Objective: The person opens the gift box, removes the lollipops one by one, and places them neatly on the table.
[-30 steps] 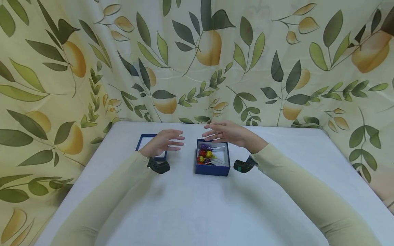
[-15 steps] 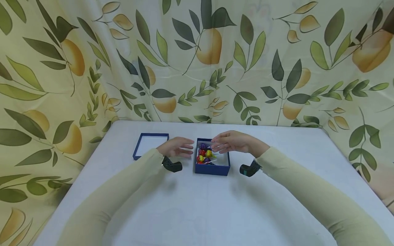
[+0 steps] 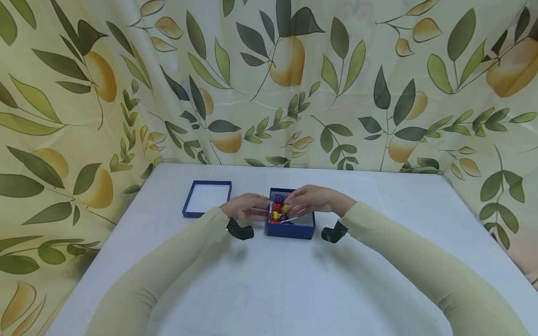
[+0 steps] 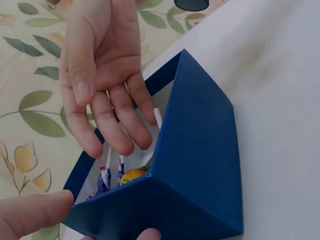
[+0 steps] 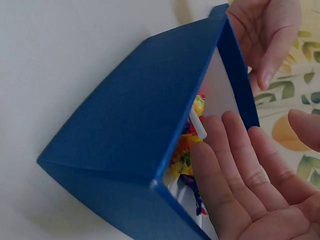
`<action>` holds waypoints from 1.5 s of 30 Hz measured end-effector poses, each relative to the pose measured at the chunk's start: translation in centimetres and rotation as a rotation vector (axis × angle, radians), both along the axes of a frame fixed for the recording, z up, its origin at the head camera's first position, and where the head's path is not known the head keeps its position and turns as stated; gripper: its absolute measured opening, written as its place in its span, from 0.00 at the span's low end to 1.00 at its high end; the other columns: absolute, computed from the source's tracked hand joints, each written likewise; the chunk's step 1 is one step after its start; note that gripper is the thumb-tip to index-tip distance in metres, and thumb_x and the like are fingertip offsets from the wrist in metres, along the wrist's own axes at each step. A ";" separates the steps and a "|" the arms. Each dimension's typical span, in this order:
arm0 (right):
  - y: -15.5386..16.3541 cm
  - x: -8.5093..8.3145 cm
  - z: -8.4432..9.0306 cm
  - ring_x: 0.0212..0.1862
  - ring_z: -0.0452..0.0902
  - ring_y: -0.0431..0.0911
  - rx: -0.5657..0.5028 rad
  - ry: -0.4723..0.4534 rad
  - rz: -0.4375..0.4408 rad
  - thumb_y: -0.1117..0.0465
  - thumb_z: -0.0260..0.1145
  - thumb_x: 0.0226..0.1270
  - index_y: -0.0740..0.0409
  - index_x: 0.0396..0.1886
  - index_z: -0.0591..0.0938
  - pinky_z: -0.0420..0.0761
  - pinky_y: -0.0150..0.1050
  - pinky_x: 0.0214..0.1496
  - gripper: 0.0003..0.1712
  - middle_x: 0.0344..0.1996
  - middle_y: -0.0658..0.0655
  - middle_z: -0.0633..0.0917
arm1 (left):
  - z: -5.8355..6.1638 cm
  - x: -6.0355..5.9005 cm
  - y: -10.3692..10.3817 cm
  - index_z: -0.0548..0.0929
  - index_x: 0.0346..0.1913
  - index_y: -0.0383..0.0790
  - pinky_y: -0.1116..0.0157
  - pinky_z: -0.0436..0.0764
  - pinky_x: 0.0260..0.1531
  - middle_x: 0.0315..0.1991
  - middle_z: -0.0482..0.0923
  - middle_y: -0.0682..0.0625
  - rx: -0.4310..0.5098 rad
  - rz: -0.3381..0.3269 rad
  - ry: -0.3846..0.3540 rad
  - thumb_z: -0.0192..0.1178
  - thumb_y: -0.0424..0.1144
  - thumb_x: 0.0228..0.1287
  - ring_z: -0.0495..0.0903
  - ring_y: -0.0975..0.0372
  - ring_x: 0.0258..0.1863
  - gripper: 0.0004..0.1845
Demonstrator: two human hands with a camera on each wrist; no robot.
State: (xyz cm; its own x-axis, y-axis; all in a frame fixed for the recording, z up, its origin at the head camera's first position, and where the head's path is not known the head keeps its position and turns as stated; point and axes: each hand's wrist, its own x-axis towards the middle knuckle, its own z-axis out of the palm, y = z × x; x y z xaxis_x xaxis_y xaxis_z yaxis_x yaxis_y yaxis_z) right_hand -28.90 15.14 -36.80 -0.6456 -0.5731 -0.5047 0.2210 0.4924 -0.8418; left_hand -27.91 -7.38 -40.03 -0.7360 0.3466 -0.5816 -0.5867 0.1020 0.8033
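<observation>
Open dark blue cardboard box of bright wrapped lollipops mid white tabletop, right hand reaching in, grip apart and empty, left hand touching box's left wall, grip relaxed, blue lid lying left.

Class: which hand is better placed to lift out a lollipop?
Right hand, probably: its fingers reach into the blue box above the lollipops; the left hand sits at the box's outer wall.

A staged tabletop set: leaf-print curtain behind white table.
</observation>
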 end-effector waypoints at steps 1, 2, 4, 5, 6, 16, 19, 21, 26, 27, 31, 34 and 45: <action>-0.2 -0.1 -0.1 0.54 0.79 0.52 0.011 -0.002 0.008 0.62 0.53 0.72 0.73 0.62 0.67 0.75 0.49 0.63 0.24 0.59 0.70 0.75 | -0.1 0.0 0.0 0.66 0.65 0.33 0.56 0.73 0.63 0.64 0.67 0.38 0.001 0.003 -0.002 0.52 0.35 0.69 0.69 0.48 0.63 0.24; -0.3 -0.1 -0.2 0.53 0.80 0.51 0.020 -0.005 0.017 0.62 0.53 0.71 0.72 0.62 0.67 0.76 0.48 0.62 0.24 0.58 0.69 0.76 | -0.2 0.0 0.0 0.66 0.65 0.33 0.56 0.73 0.63 0.64 0.67 0.38 0.001 0.006 -0.003 0.52 0.35 0.69 0.69 0.48 0.63 0.24; -0.6 -0.2 -0.3 0.50 0.81 0.48 0.039 -0.012 0.035 0.63 0.54 0.71 0.72 0.61 0.68 0.77 0.48 0.61 0.23 0.56 0.68 0.77 | -0.4 0.0 0.0 0.66 0.65 0.33 0.56 0.74 0.62 0.64 0.68 0.37 -0.006 0.010 -0.002 0.53 0.35 0.69 0.70 0.48 0.63 0.24; -0.7 -0.2 -0.4 0.49 0.81 0.47 0.050 -0.016 0.039 0.63 0.54 0.71 0.72 0.60 0.69 0.77 0.48 0.61 0.22 0.55 0.67 0.78 | -0.5 0.0 0.0 0.66 0.65 0.33 0.56 0.74 0.62 0.64 0.68 0.37 -0.007 0.007 0.001 0.53 0.35 0.69 0.70 0.48 0.62 0.24; -0.9 -0.2 -0.5 0.48 0.81 0.46 0.061 -0.021 0.041 0.63 0.54 0.70 0.71 0.59 0.70 0.78 0.48 0.60 0.22 0.54 0.66 0.80 | -0.6 0.0 0.1 0.66 0.65 0.33 0.56 0.74 0.61 0.63 0.69 0.37 -0.009 0.005 0.005 0.52 0.35 0.69 0.71 0.48 0.62 0.24; -1.7 -0.3 -0.7 0.41 0.81 0.44 0.188 -0.008 0.087 0.64 0.57 0.68 0.70 0.55 0.74 0.81 0.46 0.55 0.19 0.43 0.59 0.85 | -0.7 0.1 0.4 0.63 0.67 0.34 0.56 0.74 0.61 0.64 0.68 0.36 -0.037 0.004 -0.001 0.54 0.36 0.68 0.71 0.47 0.62 0.27; -1.9 -0.2 -0.6 0.38 0.79 0.43 0.209 -0.015 0.078 0.66 0.59 0.66 0.69 0.54 0.75 0.82 0.44 0.54 0.18 0.40 0.57 0.84 | -0.4 0.2 0.6 0.63 0.67 0.33 0.56 0.74 0.62 0.64 0.68 0.36 -0.045 0.003 -0.003 0.54 0.35 0.68 0.71 0.47 0.62 0.27; -2.0 -0.1 -0.5 0.37 0.78 0.43 0.220 -0.015 0.078 0.66 0.60 0.65 0.69 0.52 0.76 0.83 0.42 0.52 0.17 0.38 0.55 0.83 | -0.3 0.2 0.6 0.63 0.67 0.33 0.56 0.74 0.62 0.64 0.68 0.36 -0.049 -0.005 0.001 0.54 0.35 0.68 0.71 0.47 0.62 0.27; -2.0 0.0 -0.8 0.34 0.76 0.42 0.242 -0.002 0.083 0.67 0.62 0.64 0.68 0.50 0.78 0.84 0.38 0.49 0.15 0.36 0.54 0.83 | -0.4 0.3 0.6 0.63 0.67 0.33 0.55 0.73 0.62 0.64 0.67 0.36 -0.047 -0.007 0.003 0.53 0.34 0.68 0.70 0.47 0.63 0.26; -2.0 0.1 -0.8 0.34 0.76 0.42 0.243 0.000 0.085 0.67 0.62 0.64 0.68 0.49 0.78 0.84 0.37 0.49 0.15 0.35 0.54 0.83 | -0.4 0.3 0.6 0.63 0.67 0.33 0.55 0.73 0.62 0.64 0.67 0.36 -0.048 -0.006 0.004 0.53 0.34 0.68 0.70 0.47 0.63 0.26; -1.9 0.1 -0.9 0.34 0.76 0.42 0.241 0.010 0.095 0.68 0.63 0.63 0.69 0.48 0.79 0.84 0.36 0.48 0.14 0.33 0.53 0.84 | -0.5 0.4 0.6 0.63 0.67 0.33 0.55 0.74 0.61 0.64 0.68 0.36 -0.055 -0.006 0.017 0.53 0.34 0.68 0.71 0.47 0.62 0.26; -1.9 0.1 -1.0 0.34 0.76 0.42 0.243 0.017 0.099 0.68 0.63 0.62 0.69 0.48 0.80 0.84 0.35 0.47 0.15 0.33 0.52 0.84 | -0.4 0.5 0.6 0.63 0.67 0.33 0.55 0.75 0.60 0.64 0.68 0.36 -0.061 -0.014 0.034 0.53 0.34 0.68 0.71 0.47 0.62 0.26; -2.2 0.0 -1.2 0.32 0.76 0.41 0.267 -0.005 0.117 0.68 0.63 0.61 0.69 0.46 0.81 0.82 0.31 0.42 0.13 0.33 0.51 0.85 | 0.2 1.0 0.6 0.62 0.69 0.40 0.55 0.77 0.58 0.63 0.68 0.37 -0.085 0.014 0.083 0.57 0.26 0.63 0.75 0.48 0.57 0.31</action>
State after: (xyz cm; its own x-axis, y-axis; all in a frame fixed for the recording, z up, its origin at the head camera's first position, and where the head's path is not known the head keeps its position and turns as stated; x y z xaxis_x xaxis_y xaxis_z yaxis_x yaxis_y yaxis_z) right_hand -28.94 12.98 -37.97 -0.5801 -0.4899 -0.6508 0.1540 0.7186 -0.6782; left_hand -26.93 -6.78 -39.85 -0.7870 0.2881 -0.5455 -0.5208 0.1637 0.8379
